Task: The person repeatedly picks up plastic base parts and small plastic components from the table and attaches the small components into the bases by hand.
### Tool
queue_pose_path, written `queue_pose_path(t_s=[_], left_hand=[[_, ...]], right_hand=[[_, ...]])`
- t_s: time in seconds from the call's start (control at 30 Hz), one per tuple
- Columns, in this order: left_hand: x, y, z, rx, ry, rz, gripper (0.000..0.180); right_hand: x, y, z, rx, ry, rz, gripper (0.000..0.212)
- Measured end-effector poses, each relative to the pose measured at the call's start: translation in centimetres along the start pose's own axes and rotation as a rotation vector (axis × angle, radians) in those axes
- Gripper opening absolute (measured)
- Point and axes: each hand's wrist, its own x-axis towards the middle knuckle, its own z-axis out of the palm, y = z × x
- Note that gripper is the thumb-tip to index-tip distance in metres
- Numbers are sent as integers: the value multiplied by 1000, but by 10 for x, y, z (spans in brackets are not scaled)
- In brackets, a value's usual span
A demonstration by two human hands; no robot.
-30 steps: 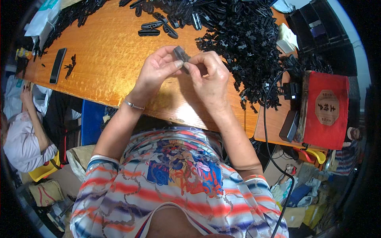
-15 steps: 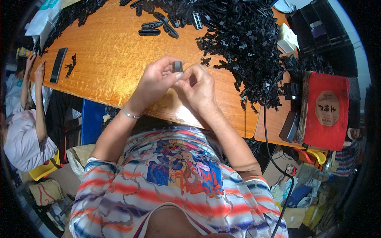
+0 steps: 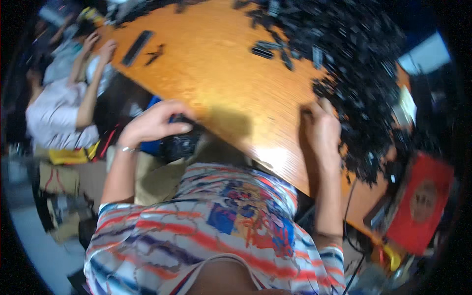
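My left hand (image 3: pixel 160 119) is past the table's near edge, its thumb stretched out and apart from the bent fingers. Under it lies a heap of dark pieces (image 3: pixel 179 146), seemingly in a container whose rim I cannot make out. Dark shapes show in the gap between thumb and fingers, but nothing is clearly held. Over the table, my right hand (image 3: pixel 323 125) is beside the large pile of small black pieces (image 3: pixel 361 93). Its fingers are curled together, pointing at the pile's near-left edge; blur hides whatever is in them.
Several oblong black pieces (image 3: pixel 263 51) lie on the wooden table (image 3: pixel 221 64) left of the pile. A dark flat phone-like object (image 3: pixel 136 48) and a small black cluster (image 3: pixel 155 55) are at the far left, near another person's hands (image 3: pixel 105 49). A red package (image 3: pixel 420 204) stands at the right.
My hands have parted from the small dark piece they held together. The left moved left and past the table edge; the right moved right to the pile. The whole view has turned.
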Motion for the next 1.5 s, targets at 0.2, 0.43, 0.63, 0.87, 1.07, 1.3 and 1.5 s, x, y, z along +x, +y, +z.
queue_pose_path(t_s=[0.2, 0.43, 0.63, 0.87, 1.07, 1.3, 1.5], left_hand=[[78, 27, 10, -157, 280, -152, 23], [212, -12, 34, 443, 665, 137, 23], [248, -11, 55, 459, 609, 16, 31], [228, -6, 72, 428, 703, 131, 21], [203, 10, 95, 36, 709, 38, 18], [174, 46, 130, -962, 268, -96, 30], [176, 64, 142, -1053, 128, -113, 39]], right_hand=[[9, 1, 5, 10, -39, -58, 15], [10, -3, 20, 145, 58, -74, 19], [5, -4, 32, 292, 36, 41, 22], [3, 4, 37, 334, 52, 75, 24], [3, 7, 40, 319, 113, 95, 23], [0, 13, 58, 664, 111, 170, 17], [0, 19, 70, 760, 230, 19, 14]])
